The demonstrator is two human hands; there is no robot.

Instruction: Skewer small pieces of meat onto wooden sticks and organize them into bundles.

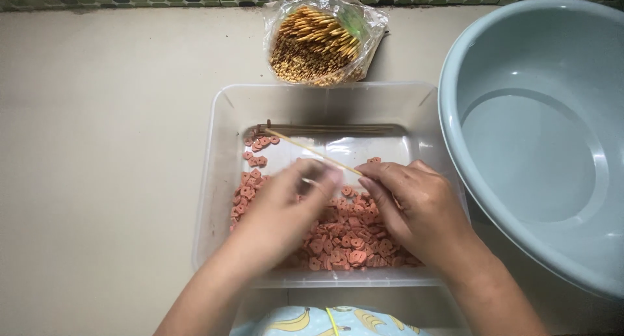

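Below, both hands (286, 206) (409, 203) grip a skewer (312, 153) over the tub (221, 115) on the beige counter (104, 147).

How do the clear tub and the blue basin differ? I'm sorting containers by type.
The clear tub is rectangular and see-through; the blue basin is round and opaque pale blue. The clear tub holds pink sausage slices and skewers, while the blue basin looks empty. Both hands work over the clear tub; the blue basin sits untouched to the right. Both rest on the same pale counter.
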